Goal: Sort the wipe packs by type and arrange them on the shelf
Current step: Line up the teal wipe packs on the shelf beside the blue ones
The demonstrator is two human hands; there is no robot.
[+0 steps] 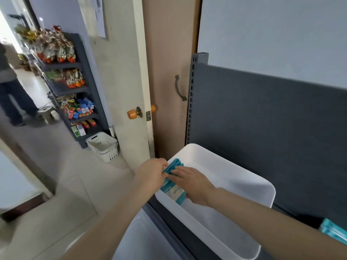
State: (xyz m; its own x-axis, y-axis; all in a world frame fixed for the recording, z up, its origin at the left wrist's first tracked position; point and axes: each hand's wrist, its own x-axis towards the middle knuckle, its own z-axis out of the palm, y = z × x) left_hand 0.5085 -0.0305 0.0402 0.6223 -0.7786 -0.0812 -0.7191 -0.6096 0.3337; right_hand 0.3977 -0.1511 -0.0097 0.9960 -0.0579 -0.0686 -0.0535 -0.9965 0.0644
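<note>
A row of teal and white wipe packs [175, 193] stands on edge against the left wall of a white bin [244, 177] on the dark grey shelf [262, 113]. My left hand [153, 172] grips the far end of the row from the bin's outer left side. My right hand [191, 182] lies over the packs from the right, fingers fairly straight and pressing on their tops. More teal packs [333, 230] show at the right edge, partly hidden behind my right forearm.
A door [169, 72] with an orange knob [131, 113] stands just left of the shelf. Beyond it are a snack rack [75, 87], a white basket [102, 146] on the floor and a person [9, 81] in the corridor. A translucent container [139, 239] sits below the shelf.
</note>
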